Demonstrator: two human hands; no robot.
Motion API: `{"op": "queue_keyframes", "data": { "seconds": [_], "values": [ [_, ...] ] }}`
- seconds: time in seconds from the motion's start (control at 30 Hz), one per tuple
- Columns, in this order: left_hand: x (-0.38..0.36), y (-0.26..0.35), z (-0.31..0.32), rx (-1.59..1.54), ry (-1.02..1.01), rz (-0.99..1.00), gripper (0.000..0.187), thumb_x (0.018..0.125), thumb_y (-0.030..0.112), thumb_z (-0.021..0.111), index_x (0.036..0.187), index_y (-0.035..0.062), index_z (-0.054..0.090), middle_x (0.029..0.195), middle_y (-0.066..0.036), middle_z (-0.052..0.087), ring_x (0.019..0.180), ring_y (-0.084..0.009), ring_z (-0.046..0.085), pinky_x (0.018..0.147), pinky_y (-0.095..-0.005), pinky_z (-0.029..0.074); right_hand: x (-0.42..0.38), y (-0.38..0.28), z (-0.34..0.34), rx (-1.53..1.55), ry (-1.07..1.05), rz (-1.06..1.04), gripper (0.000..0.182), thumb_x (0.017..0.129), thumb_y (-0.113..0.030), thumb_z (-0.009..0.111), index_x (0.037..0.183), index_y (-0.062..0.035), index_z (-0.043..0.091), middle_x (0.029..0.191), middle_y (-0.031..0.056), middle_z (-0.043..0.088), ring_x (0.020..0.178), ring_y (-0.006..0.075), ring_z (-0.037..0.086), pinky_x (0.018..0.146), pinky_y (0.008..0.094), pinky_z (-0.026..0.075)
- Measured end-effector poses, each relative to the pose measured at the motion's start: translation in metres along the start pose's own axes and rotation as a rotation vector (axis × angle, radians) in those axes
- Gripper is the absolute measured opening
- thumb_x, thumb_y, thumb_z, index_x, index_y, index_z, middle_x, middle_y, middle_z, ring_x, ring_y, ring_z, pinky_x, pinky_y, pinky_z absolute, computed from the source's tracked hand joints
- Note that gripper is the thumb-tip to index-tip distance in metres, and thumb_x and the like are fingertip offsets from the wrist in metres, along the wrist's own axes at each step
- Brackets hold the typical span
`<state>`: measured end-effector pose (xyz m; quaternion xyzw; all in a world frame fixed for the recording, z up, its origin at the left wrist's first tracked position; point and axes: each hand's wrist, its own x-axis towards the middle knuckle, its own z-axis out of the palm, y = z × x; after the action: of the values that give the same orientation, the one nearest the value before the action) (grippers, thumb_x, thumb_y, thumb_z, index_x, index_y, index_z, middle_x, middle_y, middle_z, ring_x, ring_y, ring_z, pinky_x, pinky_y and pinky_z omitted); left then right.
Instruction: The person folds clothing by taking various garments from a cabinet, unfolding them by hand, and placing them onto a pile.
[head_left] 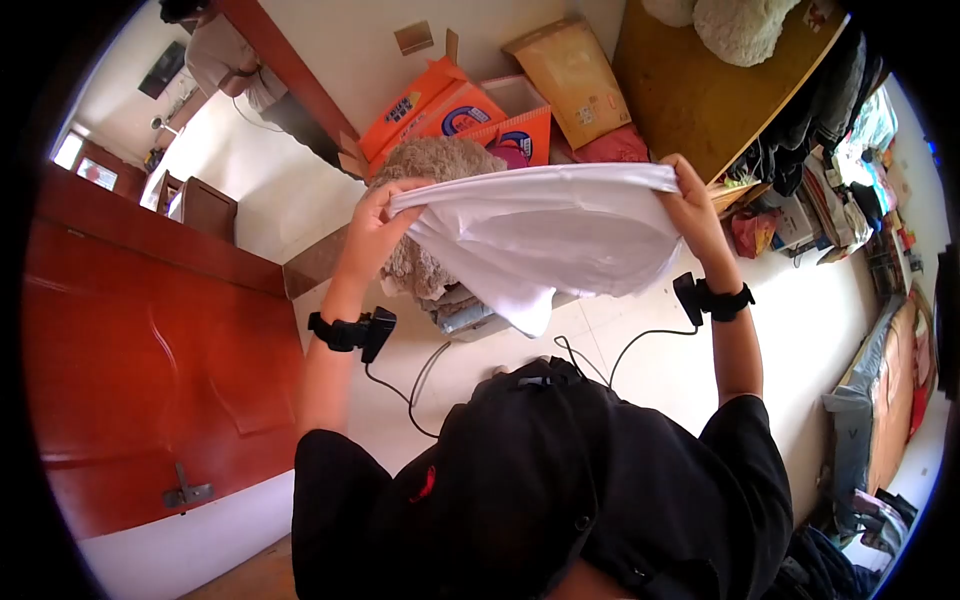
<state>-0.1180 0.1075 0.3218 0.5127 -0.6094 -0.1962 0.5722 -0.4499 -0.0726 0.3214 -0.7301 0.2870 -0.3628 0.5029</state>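
A white cloth point(560, 225) is stretched between my two hands, its top edge folded and nearly straight. My left hand point(385, 222) pinches the left corner of that edge, and my right hand point(688, 195) grips the right corner. The lower part of the cloth hangs loose and comes to a drooping point near the middle. Behind the left part of the cloth is a fluffy brown-grey blanket point(425, 165) on a pile of folded fabric point(465, 315). Each wrist wears a black strap with a small device and a cable.
Orange cardboard boxes point(440, 105) and a yellow padded parcel point(575, 85) stand by the wall. A wooden table point(700, 95) is at the upper right, with clothes heaped below. A red-brown door point(160, 350) is at left. Another person point(235, 70) stands beyond the doorway.
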Motion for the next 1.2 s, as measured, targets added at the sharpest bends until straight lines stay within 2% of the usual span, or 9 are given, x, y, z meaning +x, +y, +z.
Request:
{"op": "queue_keyframes", "data": {
  "seconds": [0.07, 0.2, 0.4, 0.63, 0.77, 0.87, 0.97, 1.1, 1.2],
  "values": [
    [-0.004, -0.021, -0.007, 0.032, -0.036, -0.436, 0.012, 0.085, 0.013, 0.059, 0.079, 0.0062, 0.050, 0.079, 0.003, 0.055, 0.073, -0.0045, 0.053, 0.063, -0.0189, 0.041, 0.003, 0.013, 0.002, -0.097, -0.008, -0.015, 0.003, 0.087, -0.008, 0.050, 0.089, -0.0056, 0.048, 0.081, -0.0033, 0.049, 0.078, 0.0033, 0.043, 0.070, 0.0170, 0.037],
    [-0.002, -0.014, 0.033, -0.247, 0.060, -0.585, 0.013, 0.086, 0.017, 0.058, 0.088, 0.0067, 0.050, 0.075, 0.004, 0.052, 0.062, -0.0019, 0.048, 0.053, -0.0167, 0.038, 0.002, 0.014, 0.012, -0.065, 0.003, 0.067, 0.008, 0.085, -0.009, 0.052, 0.091, -0.0049, 0.051, 0.081, -0.0016, 0.052, 0.079, 0.0058, 0.048, 0.071, 0.0197, 0.039],
    [0.002, 0.044, 0.121, -0.217, 0.020, -0.288, 0.019, 0.085, 0.017, 0.059, 0.097, 0.0049, 0.050, 0.079, -0.001, 0.058, 0.072, -0.0070, 0.055, 0.062, -0.0229, 0.046, -0.027, 0.005, 0.105, 0.113, -0.195, -0.054, 0.050, 0.074, -0.014, 0.067, 0.116, -0.0021, 0.042, 0.101, 0.0090, 0.050, 0.093, 0.0172, 0.049, 0.085, 0.0305, 0.041],
    [-0.033, -0.012, 0.127, 0.045, -0.091, 0.116, 0.042, 0.075, 0.018, 0.071, 0.107, 0.0007, 0.050, 0.093, -0.008, 0.061, 0.091, -0.0173, 0.057, 0.079, -0.0301, 0.045, -0.054, 0.010, 0.085, 0.254, -0.154, -0.081, 0.036, 0.084, -0.010, 0.059, 0.118, -0.0024, 0.049, 0.111, 0.0045, 0.055, 0.104, 0.0132, 0.049, 0.091, 0.0281, 0.038],
    [-0.051, -0.033, 0.163, -0.231, -0.991, -0.347, 0.065, 0.067, 0.021, 0.077, 0.121, 0.0012, 0.045, 0.115, -0.011, 0.053, 0.106, -0.0185, 0.050, 0.085, -0.0282, 0.043, -0.036, 0.003, 0.054, 0.418, 0.093, 0.039, 0.035, 0.082, -0.005, 0.056, 0.117, -0.0045, 0.049, 0.109, 0.0017, 0.055, 0.099, 0.0103, 0.050, 0.087, 0.0263, 0.041],
    [-0.072, -0.032, 0.207, -0.236, -1.178, -0.663, 0.069, 0.065, 0.024, 0.079, 0.121, 0.0008, 0.047, 0.116, -0.011, 0.054, 0.106, -0.0182, 0.051, 0.086, -0.0278, 0.043, -0.012, 0.038, 0.012, 0.228, 0.226, -0.013, 0.032, 0.080, -0.004, 0.055, 0.112, -0.0048, 0.047, 0.093, 0.0019, 0.054, 0.087, 0.0083, 0.049, 0.077, 0.0232, 0.041],
    [-0.068, -0.077, 0.231, -0.441, -0.818, -0.540, 0.058, 0.071, 0.020, 0.074, 0.118, -0.0021, 0.049, 0.110, -0.008, 0.058, 0.098, -0.0156, 0.055, 0.085, -0.0270, 0.043, -0.059, 0.130, -0.034, -0.676, 0.135, 0.133, 0.069, 0.076, -0.017, 0.059, 0.133, -0.0031, 0.024, 0.097, 0.0218, 0.058, 0.083, 0.0325, 0.060, 0.074, 0.0364, 0.047],
    [-0.099, -0.181, 0.249, -0.439, -0.513, -0.923, 0.042, 0.075, 0.017, 0.066, 0.110, -0.0031, 0.055, 0.095, -0.006, 0.063, 0.083, -0.0103, 0.056, 0.074, -0.0250, 0.046, -0.138, 0.159, -0.069, -0.752, -0.486, 0.843, 0.093, 0.073, -0.030, 0.067, 0.137, 0.0043, 0.007, 0.109, 0.0288, 0.054, 0.095, 0.0418, 0.055, 0.083, 0.0423, 0.044],
    [-0.072, -0.170, 0.261, -0.311, -0.586, -0.841, 0.038, 0.075, 0.017, 0.066, 0.106, -0.0021, 0.057, 0.092, -0.008, 0.063, 0.084, -0.0122, 0.058, 0.075, -0.0263, 0.046, -0.167, 0.194, -0.056, -0.589, -0.325, 0.339, 0.099, 0.069, -0.033, 0.072, 0.136, 0.0040, 0.011, 0.106, 0.0286, 0.055, 0.098, 0.0422, 0.054, 0.084, 0.0416, 0.044]
  ]
}}
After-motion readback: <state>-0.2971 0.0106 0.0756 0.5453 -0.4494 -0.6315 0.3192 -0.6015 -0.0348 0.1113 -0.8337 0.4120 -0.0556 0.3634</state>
